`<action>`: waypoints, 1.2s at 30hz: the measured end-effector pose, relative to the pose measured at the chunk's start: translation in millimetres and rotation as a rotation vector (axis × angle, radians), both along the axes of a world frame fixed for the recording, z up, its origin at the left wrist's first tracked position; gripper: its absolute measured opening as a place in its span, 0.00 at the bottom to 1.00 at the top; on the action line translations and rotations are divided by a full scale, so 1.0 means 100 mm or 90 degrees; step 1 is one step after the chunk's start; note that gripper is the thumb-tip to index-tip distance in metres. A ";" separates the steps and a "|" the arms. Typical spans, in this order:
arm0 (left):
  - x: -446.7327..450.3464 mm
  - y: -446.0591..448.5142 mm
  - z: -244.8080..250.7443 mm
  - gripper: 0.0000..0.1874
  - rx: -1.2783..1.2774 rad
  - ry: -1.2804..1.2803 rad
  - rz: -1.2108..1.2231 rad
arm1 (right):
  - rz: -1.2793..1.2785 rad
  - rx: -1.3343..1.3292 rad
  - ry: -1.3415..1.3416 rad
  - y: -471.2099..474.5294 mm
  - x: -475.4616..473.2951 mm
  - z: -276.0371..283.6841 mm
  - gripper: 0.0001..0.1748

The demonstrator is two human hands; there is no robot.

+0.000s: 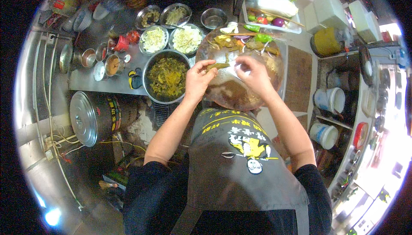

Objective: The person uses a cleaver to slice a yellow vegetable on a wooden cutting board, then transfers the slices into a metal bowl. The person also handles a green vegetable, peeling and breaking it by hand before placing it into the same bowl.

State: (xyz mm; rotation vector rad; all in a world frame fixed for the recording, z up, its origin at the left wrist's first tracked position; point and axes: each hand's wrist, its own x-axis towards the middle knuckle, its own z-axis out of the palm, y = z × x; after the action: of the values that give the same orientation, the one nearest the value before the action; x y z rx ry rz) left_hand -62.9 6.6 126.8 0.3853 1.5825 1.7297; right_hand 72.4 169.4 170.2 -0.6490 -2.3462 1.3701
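Over the round chopping board (222, 93), my left hand (200, 79) pinches a strip of olive-green pickled vegetable (219, 65) between thumb and fingers. My right hand (256, 75) is at the strip's right end, fingers curled. A bright white, shiny patch (234, 70) lies under those fingers; glare hides whether it is a blade or something else, and whether the hand grips it. Behind both hands, pieces of pickled vegetable (227, 42), a green pepper (263, 37), sliced purple onion (243, 37) and white garlic-like pieces (230, 28) lie along the board's far side.
Left of the board stands a metal pot of chopped pickled greens (167, 77). Metal bowls of shredded vegetables (186, 38) sit behind it. A plastic tray (299, 25) holds a white radish-like vegetable and a purple onion (278, 22). White buckets (330, 99) stand on the right-hand shelves.
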 end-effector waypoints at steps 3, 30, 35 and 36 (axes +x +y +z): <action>0.03 0.00 -0.01 0.16 -0.002 0.027 -0.007 | 0.002 0.055 -0.037 -0.08 0.02 0.02 0.12; 0.19 -0.01 0.31 0.14 -0.141 0.336 -0.229 | 0.084 0.067 -0.147 -0.27 0.05 0.07 0.12; 0.09 -0.04 0.30 0.16 -0.077 0.474 -0.278 | 0.132 -0.050 -0.213 -0.24 0.08 0.17 0.09; 0.06 -0.05 0.29 0.15 -0.068 0.502 -0.281 | 0.131 -0.072 -0.210 -0.23 0.09 0.15 0.09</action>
State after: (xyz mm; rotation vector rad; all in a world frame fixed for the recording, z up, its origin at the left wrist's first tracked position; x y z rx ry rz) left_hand -56.6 1.5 156.1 1.3733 1.9037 1.1902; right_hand 81.8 146.4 185.2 -0.7309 -2.6713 1.5990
